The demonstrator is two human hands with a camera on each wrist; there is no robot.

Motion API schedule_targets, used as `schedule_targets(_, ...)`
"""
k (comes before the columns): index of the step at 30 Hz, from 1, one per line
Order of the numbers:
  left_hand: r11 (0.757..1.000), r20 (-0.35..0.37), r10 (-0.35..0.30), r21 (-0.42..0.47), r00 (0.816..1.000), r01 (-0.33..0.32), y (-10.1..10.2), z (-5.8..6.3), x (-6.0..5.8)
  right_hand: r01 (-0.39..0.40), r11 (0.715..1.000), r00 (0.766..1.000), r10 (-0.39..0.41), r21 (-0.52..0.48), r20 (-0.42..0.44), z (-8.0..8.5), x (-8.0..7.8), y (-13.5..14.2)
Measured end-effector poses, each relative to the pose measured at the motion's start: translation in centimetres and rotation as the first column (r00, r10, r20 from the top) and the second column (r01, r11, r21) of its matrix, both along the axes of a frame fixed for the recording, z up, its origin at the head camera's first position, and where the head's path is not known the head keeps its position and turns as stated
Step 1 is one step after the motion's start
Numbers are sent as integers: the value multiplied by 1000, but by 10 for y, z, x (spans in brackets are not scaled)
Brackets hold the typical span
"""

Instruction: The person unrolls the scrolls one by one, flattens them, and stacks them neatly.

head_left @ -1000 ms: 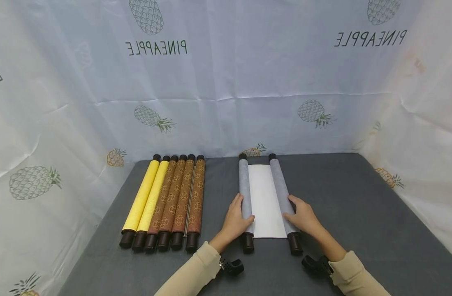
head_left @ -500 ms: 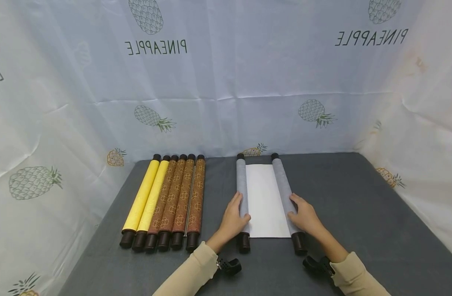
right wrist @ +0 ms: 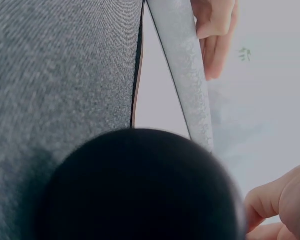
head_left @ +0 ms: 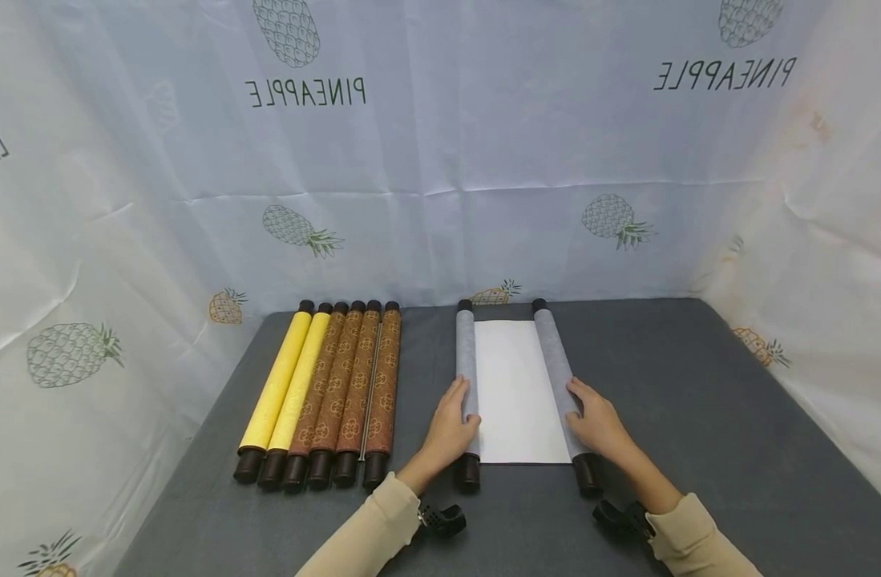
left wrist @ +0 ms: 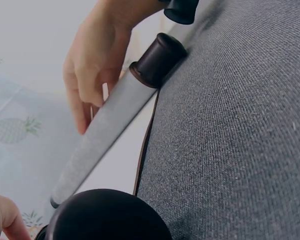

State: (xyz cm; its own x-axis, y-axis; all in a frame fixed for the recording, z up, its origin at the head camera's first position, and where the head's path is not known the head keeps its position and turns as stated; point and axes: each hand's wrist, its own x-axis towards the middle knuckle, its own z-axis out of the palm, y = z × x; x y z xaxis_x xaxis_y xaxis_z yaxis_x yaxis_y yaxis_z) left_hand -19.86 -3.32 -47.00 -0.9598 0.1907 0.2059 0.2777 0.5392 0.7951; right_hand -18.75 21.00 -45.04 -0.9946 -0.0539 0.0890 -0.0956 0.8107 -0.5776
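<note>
A hanging scroll lies partly unrolled on the table, its blank white sheet [head_left: 521,393] showing between two grey-blue rolls with dark end knobs. My left hand [head_left: 446,426] grips the left roll [head_left: 466,344], thumb on the inner side and fingers along the outer. The right roll [head_left: 551,344] is held the same way by my right hand [head_left: 597,418]. In the left wrist view a dark knob [left wrist: 109,215] fills the bottom, with the right hand [left wrist: 97,60] on the far roll. A knob [right wrist: 139,195] likewise hides much of the right wrist view.
To the left, several rolled scrolls lie side by side: yellow ones [head_left: 277,381] and brown patterned ones [head_left: 357,385]. Dark grey cloth [head_left: 671,401] covers the table. A white pineapple-print curtain [head_left: 440,144] stands behind and at both sides.
The two rolls have moved apart, the left one leftward and the right one slightly rightward, each with its hand. More white sheet shows between them.
</note>
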Motion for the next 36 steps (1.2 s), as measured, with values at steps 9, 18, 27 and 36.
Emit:
schedule_targets(9,1000,14,6,2,1000,-6,-4,0,2,0,1000,997,-2,22,71,5,1,3)
schedule_targets(18,1000,-46,11,14,999,-10,-8,-5,0,3,999,992,-8,38,126,7,0,8)
schedule_targets(27,996,76,51,-78,996,-45,-9,1,0,2,999,990,-9,50,144,6,1,13)
schedule_targets(36,995,70,69,-83,995,-63,-13,-3,0,9,997,988,-20,74,152,6,1,19)
